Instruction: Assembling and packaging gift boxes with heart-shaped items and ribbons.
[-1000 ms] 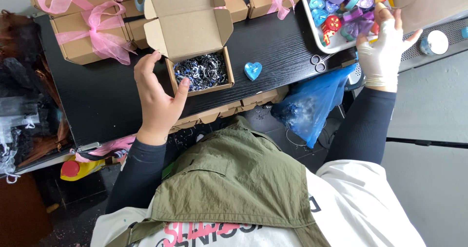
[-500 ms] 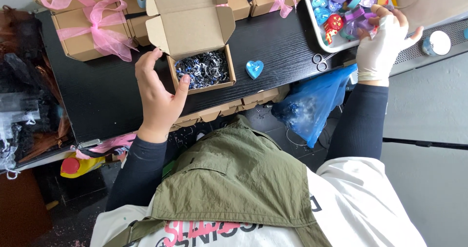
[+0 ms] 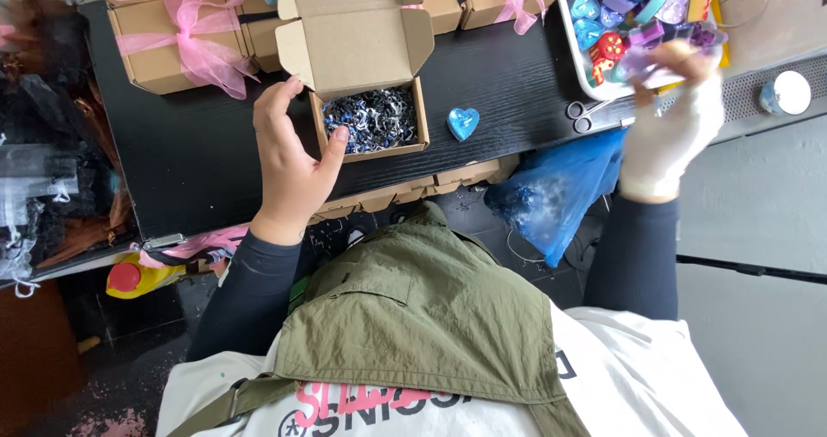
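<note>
While left hand [image 3: 289, 157] braces open box [image 3: 370, 122] edge, right hand's [image 3: 668, 122] grip state is blurred.

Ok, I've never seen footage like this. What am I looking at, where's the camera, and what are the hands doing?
One camera, worn on a person's head, looks down over their chest at a black table. No machine: two hands. The left hand rests against an open cardboard box of dark shredded filler. The right hand, in a white glove, reaches into a tray of colourful small pieces; what its grip holds is blurred. A blue heart lies beside the box, scissors near the tray, ribboned boxes behind.
</note>
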